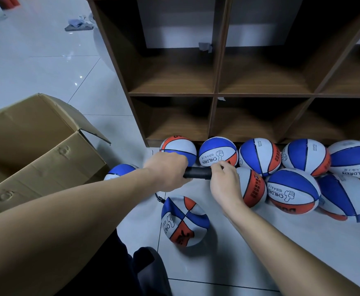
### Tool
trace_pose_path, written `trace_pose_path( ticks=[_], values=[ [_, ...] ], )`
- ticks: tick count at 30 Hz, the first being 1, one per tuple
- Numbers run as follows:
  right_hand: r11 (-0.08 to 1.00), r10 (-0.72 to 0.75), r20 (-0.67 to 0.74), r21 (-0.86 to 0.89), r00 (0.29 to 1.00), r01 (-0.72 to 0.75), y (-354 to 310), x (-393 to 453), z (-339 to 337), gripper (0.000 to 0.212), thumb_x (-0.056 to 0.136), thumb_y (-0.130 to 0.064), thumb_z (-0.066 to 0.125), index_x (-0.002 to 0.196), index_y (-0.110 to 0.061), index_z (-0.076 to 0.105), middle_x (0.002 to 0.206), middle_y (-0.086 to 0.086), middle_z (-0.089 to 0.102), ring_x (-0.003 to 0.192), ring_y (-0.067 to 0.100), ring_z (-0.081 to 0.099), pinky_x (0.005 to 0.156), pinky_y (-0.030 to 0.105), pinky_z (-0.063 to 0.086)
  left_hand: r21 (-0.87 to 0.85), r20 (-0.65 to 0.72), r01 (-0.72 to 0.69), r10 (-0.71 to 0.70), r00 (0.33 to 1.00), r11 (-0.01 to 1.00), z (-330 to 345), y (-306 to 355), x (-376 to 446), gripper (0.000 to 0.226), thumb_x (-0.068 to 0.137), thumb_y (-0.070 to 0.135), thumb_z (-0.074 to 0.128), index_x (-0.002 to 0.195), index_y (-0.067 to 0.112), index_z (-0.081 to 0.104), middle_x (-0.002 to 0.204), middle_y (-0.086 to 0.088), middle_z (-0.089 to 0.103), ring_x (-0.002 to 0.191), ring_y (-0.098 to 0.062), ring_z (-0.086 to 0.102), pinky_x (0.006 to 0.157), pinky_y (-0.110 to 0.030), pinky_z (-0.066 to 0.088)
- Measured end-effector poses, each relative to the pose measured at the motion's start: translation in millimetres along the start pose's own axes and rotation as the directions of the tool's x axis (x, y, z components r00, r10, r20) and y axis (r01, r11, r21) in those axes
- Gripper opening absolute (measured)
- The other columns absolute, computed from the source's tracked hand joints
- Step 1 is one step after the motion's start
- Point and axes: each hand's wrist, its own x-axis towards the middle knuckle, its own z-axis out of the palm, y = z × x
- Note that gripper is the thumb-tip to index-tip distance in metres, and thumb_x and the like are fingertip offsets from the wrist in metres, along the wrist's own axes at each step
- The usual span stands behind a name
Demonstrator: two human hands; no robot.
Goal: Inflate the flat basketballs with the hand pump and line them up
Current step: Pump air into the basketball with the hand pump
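My left hand (167, 171) and my right hand (225, 181) both grip the black handle of the hand pump (198, 173), which runs crosswise between them. A thin black hose (159, 198) shows below my left hand. A limp red, white and blue basketball (184, 221) lies on the floor tiles just below the pump. Several round balls of the same colours sit along the foot of the shelf, among them one at the left (178, 149) and one with "CHILDREN" printed on it (217, 151). Another ball (121, 170) is half hidden behind my left forearm.
A dark wooden cubby shelf (215, 94) stands behind the balls. An open cardboard box (31, 150) sits at the left. White floor tiles (36, 60) stretch away at the upper left, with some cloth (78, 24) lying far off. My dark trouser leg (140, 274) is at the bottom.
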Motion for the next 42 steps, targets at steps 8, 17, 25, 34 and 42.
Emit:
trace_pose_path(
  ticks=[8,17,25,34,42],
  values=[
    [0.998,-0.018,0.051,-0.064,0.999,0.022,0,13,-11,0.031,0.101,-0.018,0.046,0.071,-0.014,0.041,0.067,0.002,0.042,0.066,0.021,0.037,0.061,0.038,0.03,-0.065,0.007,-0.008,0.008,1.0,0.998,3,-5,4,0.037,0.101,0.058,0.055,0.08,0.029,0.049,0.076,0.005,0.06,0.068,-0.017,0.058,0.058,-0.032,0.045],
    [0.96,0.25,-0.01,0.13,0.968,-0.247,20,42,-67,0.031,0.091,-0.018,0.049,0.068,-0.026,0.031,0.062,-0.001,0.022,0.055,0.021,0.016,0.057,0.042,0.012,-0.013,0.049,0.055,-0.055,0.997,0.998,6,-30,9,0.035,0.097,0.056,0.054,0.082,0.024,0.06,0.077,0.002,0.063,0.072,-0.021,0.064,0.059,-0.032,0.051],
    [0.994,0.085,-0.165,-0.055,0.983,-0.095,5,19,-33,0.036,0.097,-0.015,0.048,0.064,-0.017,0.034,0.06,-0.002,0.034,0.061,0.024,0.029,0.058,0.037,0.023,-0.027,0.039,0.055,-0.054,0.998,0.998,-3,-15,3,0.03,0.097,0.045,0.054,0.076,0.024,0.055,0.072,0.001,0.061,0.066,-0.022,0.061,0.056,-0.032,0.047],
    [0.999,-0.023,-0.123,-0.035,0.992,0.019,-11,10,-17,0.035,0.101,-0.011,0.046,0.068,-0.014,0.034,0.063,0.0,0.036,0.061,0.02,0.03,0.057,0.039,0.024,-0.118,0.013,0.058,-0.056,0.998,0.991,-9,1,0,0.03,0.099,0.044,0.056,0.077,0.024,0.055,0.071,0.001,0.061,0.063,-0.021,0.059,0.054,-0.031,0.047],
    [1.0,-0.001,-0.05,-0.008,0.999,0.001,-5,-1,-2,0.031,0.105,-0.019,0.044,0.074,-0.014,0.039,0.069,0.003,0.041,0.067,0.022,0.036,0.063,0.039,0.029,-0.095,0.048,0.006,-0.001,0.999,0.995,-8,4,1,0.025,0.1,0.042,0.057,0.082,0.025,0.06,0.071,0.003,0.06,0.062,-0.018,0.057,0.054,-0.029,0.044]
  ],
)
